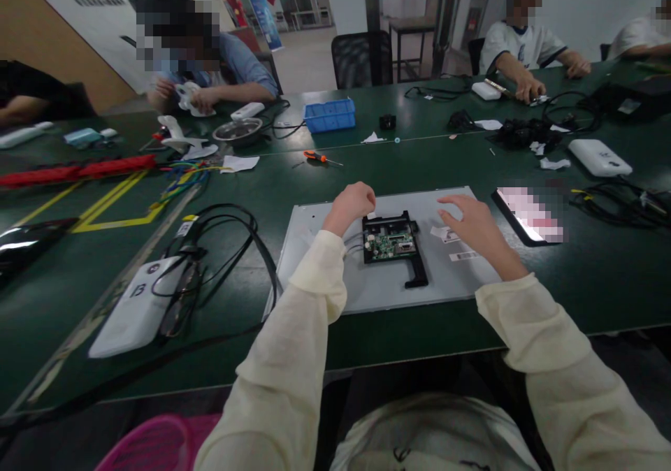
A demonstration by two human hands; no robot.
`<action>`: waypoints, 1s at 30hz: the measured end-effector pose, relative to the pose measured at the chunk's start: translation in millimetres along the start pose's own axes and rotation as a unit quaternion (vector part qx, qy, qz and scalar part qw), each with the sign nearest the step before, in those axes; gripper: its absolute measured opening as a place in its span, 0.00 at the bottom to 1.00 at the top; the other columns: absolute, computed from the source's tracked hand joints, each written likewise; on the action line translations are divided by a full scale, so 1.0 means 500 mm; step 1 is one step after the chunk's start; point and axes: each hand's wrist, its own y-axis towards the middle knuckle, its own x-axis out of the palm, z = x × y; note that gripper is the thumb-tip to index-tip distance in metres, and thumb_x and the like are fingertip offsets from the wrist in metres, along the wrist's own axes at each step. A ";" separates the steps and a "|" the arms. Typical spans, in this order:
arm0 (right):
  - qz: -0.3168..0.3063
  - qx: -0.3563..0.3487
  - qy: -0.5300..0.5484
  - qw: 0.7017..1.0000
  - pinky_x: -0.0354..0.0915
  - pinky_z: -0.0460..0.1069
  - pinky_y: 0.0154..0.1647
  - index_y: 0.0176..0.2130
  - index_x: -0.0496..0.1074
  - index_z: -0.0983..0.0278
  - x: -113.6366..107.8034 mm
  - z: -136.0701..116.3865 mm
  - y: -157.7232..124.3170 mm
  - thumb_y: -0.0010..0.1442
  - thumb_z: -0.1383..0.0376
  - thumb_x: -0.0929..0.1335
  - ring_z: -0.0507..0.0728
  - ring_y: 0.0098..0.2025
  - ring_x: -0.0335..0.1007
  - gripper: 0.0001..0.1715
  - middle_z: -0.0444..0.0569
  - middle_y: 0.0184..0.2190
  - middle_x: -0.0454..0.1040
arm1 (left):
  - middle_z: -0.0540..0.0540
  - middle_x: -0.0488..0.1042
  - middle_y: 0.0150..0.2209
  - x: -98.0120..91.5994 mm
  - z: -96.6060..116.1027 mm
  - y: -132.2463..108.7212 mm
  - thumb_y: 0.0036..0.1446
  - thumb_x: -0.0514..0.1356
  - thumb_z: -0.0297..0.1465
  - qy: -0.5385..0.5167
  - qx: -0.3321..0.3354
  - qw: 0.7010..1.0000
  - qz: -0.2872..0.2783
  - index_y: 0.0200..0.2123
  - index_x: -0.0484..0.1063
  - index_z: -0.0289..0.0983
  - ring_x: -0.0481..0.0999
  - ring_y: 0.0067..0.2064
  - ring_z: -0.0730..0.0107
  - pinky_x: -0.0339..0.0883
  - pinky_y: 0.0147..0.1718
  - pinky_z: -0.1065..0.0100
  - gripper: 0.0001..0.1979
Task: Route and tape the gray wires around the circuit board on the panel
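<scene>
A flat grey panel (pixel 325 286) lies on the table in front of me. On it sits a black plastic bracket (pixel 418 272) with a green circuit board (pixel 388 246) inside, and thin grey wires run out on its left. My left hand (pixel 352 207) is over the bracket's upper left corner, its fingers curled together; a small pale bit shows below the fingertips, too small to name. My right hand (pixel 479 230) hovers over the panel's right side, thumb and fingers apart, holding nothing. White labels (pixel 444 234) are on the panel near it.
Left of the panel is a white power bank (pixel 139 303) with black cables. A phone (pixel 532 216) lies on the right. Beyond are an orange screwdriver (pixel 317 156), a blue basket (pixel 329 116) and a metal bowl (pixel 237 131). Other people sit across the green table (pixel 251 177).
</scene>
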 end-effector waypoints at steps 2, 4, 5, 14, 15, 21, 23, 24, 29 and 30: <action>0.000 0.031 -0.009 0.999 0.64 0.61 0.55 0.46 0.75 0.64 -0.009 0.017 0.000 0.61 0.60 0.64 0.64 0.49 0.71 0.17 0.56 0.45 0.76 | 0.42 0.79 0.36 -0.010 0.012 -0.014 0.47 0.59 0.25 -0.003 0.007 1.000 0.011 0.35 0.79 0.35 0.77 0.37 0.67 0.67 0.37 0.71 0.11; -0.026 0.049 -0.020 0.998 0.65 0.60 0.52 0.43 0.76 0.64 -0.015 0.026 -0.003 0.59 0.62 0.65 0.63 0.47 0.72 0.15 0.55 0.43 0.77 | 0.42 0.79 0.36 -0.018 0.022 -0.028 0.48 0.59 0.24 -0.001 0.005 1.000 0.019 0.35 0.79 0.35 0.77 0.37 0.67 0.67 0.37 0.71 0.11; -0.046 0.052 -0.027 0.997 0.66 0.59 0.51 0.42 0.76 0.64 -0.016 0.028 -0.005 0.58 0.62 0.66 0.63 0.46 0.73 0.15 0.56 0.43 0.77 | 0.42 0.79 0.36 -0.021 0.026 -0.036 0.48 0.59 0.24 0.002 0.004 1.000 0.023 0.34 0.79 0.35 0.77 0.37 0.67 0.67 0.37 0.71 0.10; -0.129 0.036 -0.053 0.990 0.68 0.57 0.44 0.38 0.78 0.63 0.002 0.039 -0.010 0.52 0.62 0.71 0.62 0.40 0.74 0.12 0.55 0.39 0.76 | 0.42 0.76 0.40 0.040 0.073 -0.134 0.60 0.52 0.27 -0.042 0.145 0.978 0.143 0.39 0.73 0.34 0.74 0.41 0.66 0.67 0.42 0.66 0.10; -0.134 0.039 -0.052 0.989 0.68 0.57 0.43 0.37 0.78 0.64 0.003 0.040 -0.010 0.52 0.62 0.71 0.62 0.39 0.74 0.11 0.55 0.38 0.76 | 0.42 0.75 0.42 0.055 0.078 -0.145 0.62 0.51 0.27 -0.047 0.169 0.972 0.156 0.42 0.72 0.34 0.74 0.43 0.65 0.67 0.43 0.65 0.11; -0.143 0.072 -0.021 0.987 0.68 0.53 0.37 0.32 0.76 0.64 0.000 0.020 -0.010 0.53 0.65 0.69 0.59 0.33 0.74 0.06 0.51 0.31 0.78 | 0.43 0.72 0.49 0.127 0.082 -0.183 0.65 0.48 0.26 -0.042 0.223 0.963 0.145 0.48 0.69 0.36 0.71 0.51 0.65 0.66 0.50 0.61 0.13; -0.144 0.085 0.014 0.986 0.68 0.52 0.37 0.32 0.76 0.63 -0.002 0.010 -0.010 0.54 0.64 0.69 0.58 0.33 0.74 0.06 0.49 0.29 0.78 | 0.43 0.72 0.50 0.134 0.077 -0.185 0.66 0.47 0.26 -0.039 0.234 0.961 0.143 0.49 0.68 0.36 0.70 0.52 0.65 0.65 0.51 0.60 0.14; -0.145 0.089 0.042 0.984 0.68 0.52 0.37 0.33 0.76 0.63 -0.002 0.006 -0.010 0.54 0.63 0.69 0.57 0.33 0.74 0.06 0.49 0.29 0.78 | 0.43 0.71 0.50 0.136 0.075 -0.185 0.66 0.47 0.26 -0.036 0.238 0.960 0.143 0.49 0.68 0.36 0.70 0.53 0.65 0.65 0.51 0.60 0.14; -0.180 0.103 0.206 0.956 0.68 0.50 0.37 0.35 0.77 0.63 0.003 -0.010 -0.011 0.54 0.58 0.69 0.55 0.34 0.75 0.12 0.47 0.31 0.79 | 0.41 0.70 0.53 0.136 0.074 -0.187 0.66 0.46 0.26 -0.010 0.233 0.962 0.142 0.53 0.66 0.36 0.69 0.55 0.64 0.63 0.53 0.59 0.16; -0.191 0.104 0.221 0.951 0.69 0.50 0.37 0.34 0.78 0.63 0.006 -0.013 -0.011 0.54 0.59 0.69 0.55 0.34 0.75 0.12 0.47 0.31 0.79 | 0.41 0.70 0.53 0.136 0.074 -0.189 0.66 0.46 0.25 -0.004 0.235 0.962 0.139 0.54 0.66 0.36 0.69 0.55 0.64 0.63 0.53 0.59 0.16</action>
